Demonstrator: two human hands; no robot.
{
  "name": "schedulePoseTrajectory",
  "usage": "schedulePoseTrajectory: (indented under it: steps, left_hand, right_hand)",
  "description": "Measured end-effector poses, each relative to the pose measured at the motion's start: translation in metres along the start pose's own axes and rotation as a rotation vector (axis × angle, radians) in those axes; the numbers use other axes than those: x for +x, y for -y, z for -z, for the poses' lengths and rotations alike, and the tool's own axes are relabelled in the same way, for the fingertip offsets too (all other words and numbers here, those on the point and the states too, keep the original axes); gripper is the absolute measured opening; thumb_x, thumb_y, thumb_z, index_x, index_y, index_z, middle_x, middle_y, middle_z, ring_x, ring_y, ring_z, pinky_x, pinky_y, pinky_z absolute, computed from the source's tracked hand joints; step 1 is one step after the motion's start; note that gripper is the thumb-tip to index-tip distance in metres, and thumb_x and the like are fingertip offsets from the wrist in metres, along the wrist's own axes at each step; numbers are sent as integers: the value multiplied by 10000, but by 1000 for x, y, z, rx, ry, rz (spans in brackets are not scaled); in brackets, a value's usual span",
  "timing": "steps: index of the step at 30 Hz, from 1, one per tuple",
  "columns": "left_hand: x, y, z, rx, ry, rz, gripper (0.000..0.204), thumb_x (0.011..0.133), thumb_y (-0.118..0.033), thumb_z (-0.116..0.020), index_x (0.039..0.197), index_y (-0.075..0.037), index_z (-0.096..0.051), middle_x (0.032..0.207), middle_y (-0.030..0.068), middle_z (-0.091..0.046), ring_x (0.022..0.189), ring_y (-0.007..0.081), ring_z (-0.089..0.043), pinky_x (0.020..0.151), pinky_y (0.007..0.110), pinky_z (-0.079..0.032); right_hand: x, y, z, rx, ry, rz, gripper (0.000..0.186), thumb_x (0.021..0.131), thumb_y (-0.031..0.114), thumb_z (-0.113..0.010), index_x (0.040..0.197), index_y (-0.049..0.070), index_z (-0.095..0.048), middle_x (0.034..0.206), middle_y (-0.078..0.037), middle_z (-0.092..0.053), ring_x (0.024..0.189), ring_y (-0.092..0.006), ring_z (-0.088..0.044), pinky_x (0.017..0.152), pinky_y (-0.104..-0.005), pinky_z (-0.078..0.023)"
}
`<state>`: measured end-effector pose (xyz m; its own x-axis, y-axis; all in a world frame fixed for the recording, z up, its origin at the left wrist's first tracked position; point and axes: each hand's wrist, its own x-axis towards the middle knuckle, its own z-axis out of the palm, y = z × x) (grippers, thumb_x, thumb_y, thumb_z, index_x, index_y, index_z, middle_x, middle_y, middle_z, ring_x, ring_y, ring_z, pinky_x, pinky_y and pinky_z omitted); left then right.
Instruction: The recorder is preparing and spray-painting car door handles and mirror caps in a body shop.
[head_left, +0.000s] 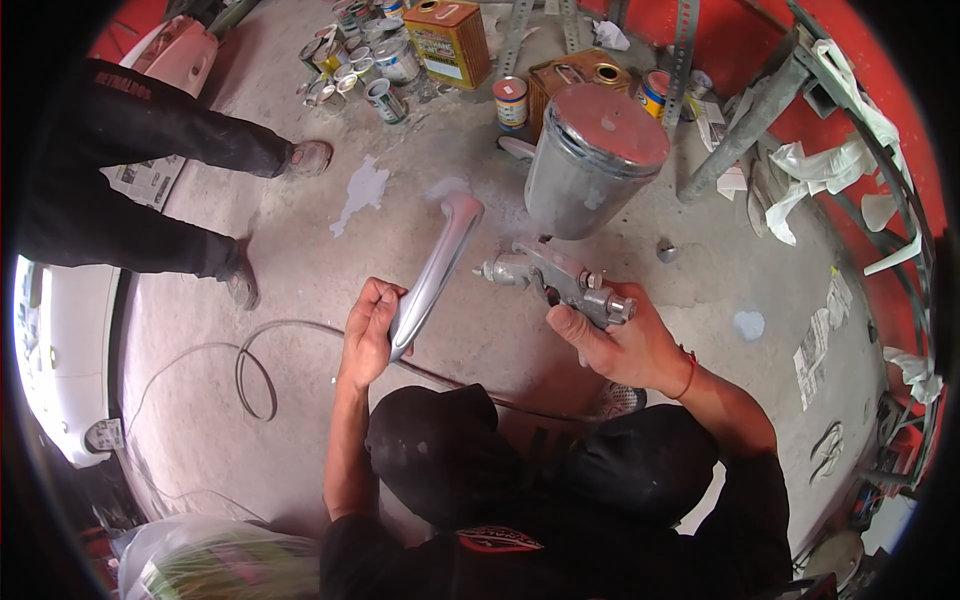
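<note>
My left hand [368,325] is closed on the lower end of a long, curved car door handle [437,265]. The handle is silvery, with a pinkish, bent upper end tilted away from me to the right. My right hand [640,345] grips a metal spray gun [565,275], its thumb along the near side and the other fingers largely hidden. A big grey metal cup [585,185] with a reddish lid sits on the gun. The gun's nozzle points left toward the handle, with a gap between them.
Paint cans [385,100] and a square yellow tin [447,45] stand at the back. A person in dark trousers [190,135] is at far left, near a white car part [70,350]. A hose [255,375] loops over the floor. At right stands a metal frame [745,120] with paper.
</note>
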<state>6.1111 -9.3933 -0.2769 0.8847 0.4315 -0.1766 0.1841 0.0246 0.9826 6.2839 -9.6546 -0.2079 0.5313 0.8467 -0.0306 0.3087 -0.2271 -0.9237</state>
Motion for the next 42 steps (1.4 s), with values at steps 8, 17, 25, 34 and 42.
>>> schedulePoseTrajectory:
  steps: [8,17,25,34,42]
  left_hand:
    - [3,2,0,-7,-13,-7,296,1015,-347,-426,1001,-54,-462,708,55,-543,478,115,-520,442,237,-426]
    - [1,4,0,-6,-16,15,304,1012,-354,-434,1001,-51,-461,708,56,-547,477,111,-520,439,235,-427]
    - [-1,6,0,-13,4,8,310,1011,-354,-434,1001,-46,-465,710,57,-549,472,111,-521,430,234,-417]
    - [-4,6,0,-21,6,32,305,1008,-348,-440,1004,-44,-470,715,60,-547,473,116,-518,433,237,-423]
    - [-5,6,0,-50,15,30,302,1008,-349,-448,1007,-48,-474,731,61,-553,482,116,-515,433,241,-432]
  right_hand:
    - [-4,-1,-3,113,97,-36,396,950,255,-584,1310,100,-527,725,-103,-547,593,-227,-505,612,-338,-453]
    - [-1,3,1,115,121,-57,466,960,277,-564,1390,133,-456,773,-113,-570,608,-272,-502,627,-338,-459]
    - [3,-8,0,80,-9,-62,345,953,356,-570,1145,74,-521,687,-59,-537,566,-188,-499,565,-305,-430]
    - [8,-10,0,121,-142,-43,413,936,415,-596,828,17,-582,618,7,-511,521,-73,-515,485,-264,-410]
    - [8,-16,0,129,-198,-77,452,911,460,-608,871,10,-594,645,10,-524,505,-66,-522,468,-249,-430]
